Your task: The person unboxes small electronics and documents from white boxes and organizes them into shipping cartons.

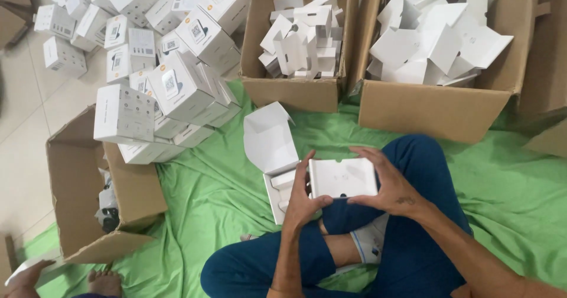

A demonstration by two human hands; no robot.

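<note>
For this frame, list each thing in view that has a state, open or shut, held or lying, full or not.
White insert: held flat between both hands.
Left hand: gripping the insert's left edge.
Right hand: gripping its right edge.
Small white box: open, lid flap up, lying on the green cloth.
Left cardboard carton: open, holds white folded pieces.
Right cardboard carton: open, piled with white inserts.
Stacked white boxes: shut, heaped.

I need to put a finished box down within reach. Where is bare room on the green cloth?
Bare green cloth lies right of the knee, below the right cardboard box. Another patch lies between the open white box and the left carton. The stacked white boxes crowd the upper left.
</note>
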